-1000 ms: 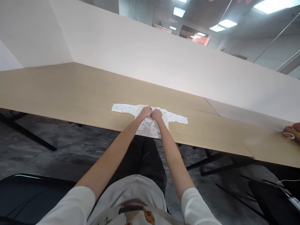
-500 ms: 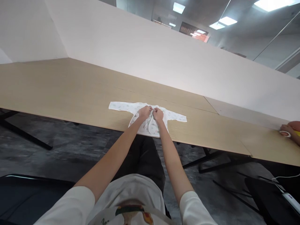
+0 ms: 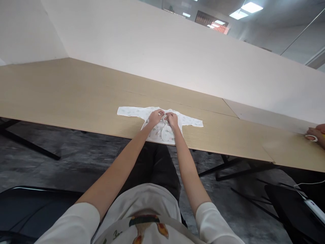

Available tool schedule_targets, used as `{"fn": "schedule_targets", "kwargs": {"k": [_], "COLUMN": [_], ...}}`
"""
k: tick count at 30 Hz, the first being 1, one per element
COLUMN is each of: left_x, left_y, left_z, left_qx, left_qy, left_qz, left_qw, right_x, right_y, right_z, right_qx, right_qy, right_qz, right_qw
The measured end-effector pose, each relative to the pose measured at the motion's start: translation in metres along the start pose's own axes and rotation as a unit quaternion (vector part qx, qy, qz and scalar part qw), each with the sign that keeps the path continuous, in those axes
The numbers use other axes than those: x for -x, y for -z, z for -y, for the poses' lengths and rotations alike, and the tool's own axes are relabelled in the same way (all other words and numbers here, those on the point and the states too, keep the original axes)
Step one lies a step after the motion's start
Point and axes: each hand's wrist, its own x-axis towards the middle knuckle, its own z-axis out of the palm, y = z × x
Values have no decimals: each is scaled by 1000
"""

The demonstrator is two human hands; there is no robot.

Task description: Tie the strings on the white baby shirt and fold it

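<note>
A small white baby shirt (image 3: 166, 134) with a faint print lies on the table near its front edge, both long sleeves spread out sideways. At the collar, my left hand (image 3: 155, 117) is closed, its fingertips pinching the fabric just left of the front opening. My right hand (image 3: 172, 119) grips the opposite side of the opening, a small gap from the left. The front edges run down below my hands in a curve. Whatever fastener may sit under my fingertips is too small to make out.
The wooden table (image 3: 83, 91) stretches to both sides, with a white partition (image 3: 152, 44) behind it. Another person's hand (image 3: 314, 132) with a white ring-shaped item is at the far right. Black chairs (image 3: 286, 203) stand at the lower right and lower left.
My hands have moved slightly apart at the collar, and a gap now shows between the fingertips. The camera view has shifted a little. The shirt stays spread in place.
</note>
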Motion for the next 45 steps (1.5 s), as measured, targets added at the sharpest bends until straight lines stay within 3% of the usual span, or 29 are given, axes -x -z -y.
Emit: {"fn": "schedule_targets", "kwargs": {"k": [12, 23, 36, 45], "left_x": [5, 1, 8, 2], "left_y": [2, -1, 6, 0], "left_z": [-6, -3, -17, -9], "left_qx": [13, 9, -56, -98], "left_qy": [-1, 46, 47, 56], "left_qz": [0, -21, 9, 4], "left_qw": [1000, 999, 997, 994], "right_x": [-1, -11, -5, -7], "right_y": [-2, -6, -2, -2], "right_z": [-1, -11, -5, -9], "right_qx": [75, 7, 14, -13], "right_qy": [13, -20, -7, 6], "right_qz": [0, -34, -17, -14], "right_qw": [997, 999, 1000, 1000]}}
